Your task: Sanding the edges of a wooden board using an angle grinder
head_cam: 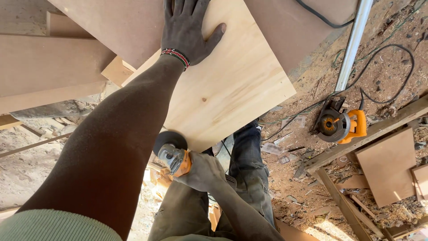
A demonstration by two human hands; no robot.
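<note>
On the worktop, centre: pale plywood panel (232, 85), lying flat, one corner jutting out over the person's legs.
Left hand (187, 29): fingers spread, palm pressed flat on the far part of the panel; beaded wristband (175, 57) at the wrist.
Right hand (203, 172): closed round the body of an orange angle grinder (176, 158).
Grinder position: just below the panel's near edge, dark disc (169, 140) close to that edge; contact cannot be told.
Under and beside the panel: brown boards (49, 67), stacked and overlapping, to the left and behind.
On the ground, right: orange circular saw (341, 126), lying on its side, well apart from both hands.
Near the saw: black cable (388, 76) looping across the dirt; a pale metal rail (352, 44) running up and away.
Lower right: rough timber frame (356, 143) and small board offcuts (388, 165), with sawdust scattered about.
Below the panel: the person's dark trousers (249, 169).
</note>
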